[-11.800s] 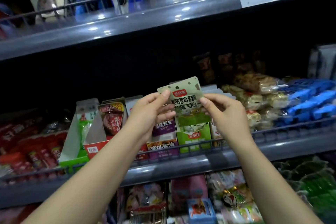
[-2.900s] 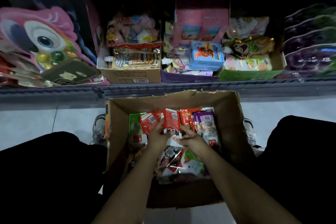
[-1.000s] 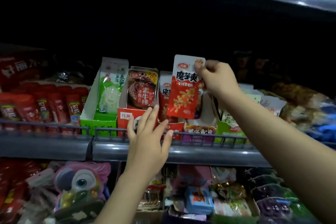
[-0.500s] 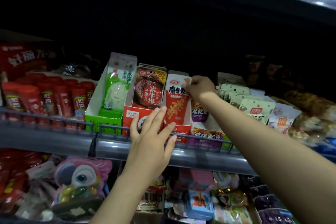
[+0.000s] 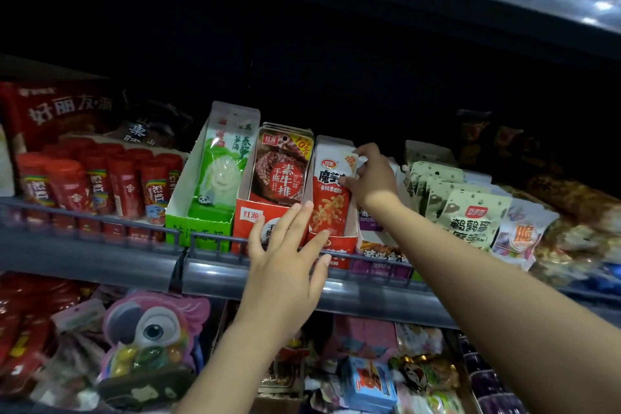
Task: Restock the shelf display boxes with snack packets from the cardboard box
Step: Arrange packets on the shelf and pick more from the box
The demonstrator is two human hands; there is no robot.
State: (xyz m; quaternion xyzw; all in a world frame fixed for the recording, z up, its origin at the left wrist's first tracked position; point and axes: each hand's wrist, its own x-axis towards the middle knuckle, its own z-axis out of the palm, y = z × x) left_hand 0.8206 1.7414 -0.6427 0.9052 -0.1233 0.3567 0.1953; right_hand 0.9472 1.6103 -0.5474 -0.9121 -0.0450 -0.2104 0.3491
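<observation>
Here right hand (image 5: 371, 178) pinches red packet (image 5: 331, 198); left hand (image 5: 285, 265) spread.

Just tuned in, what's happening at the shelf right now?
A person is restocking. The right hand pinches the top of a red-and-white snack packet that stands in its red display box on the middle shelf. The left hand, fingers spread, is at the front of the display boxes, seemingly steadying them. The cardboard box is out of view.

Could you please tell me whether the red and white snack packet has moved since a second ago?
Yes. The red and white snack packet has gone down from above the red cardboard display box into it, right hand gripping its top.
</observation>
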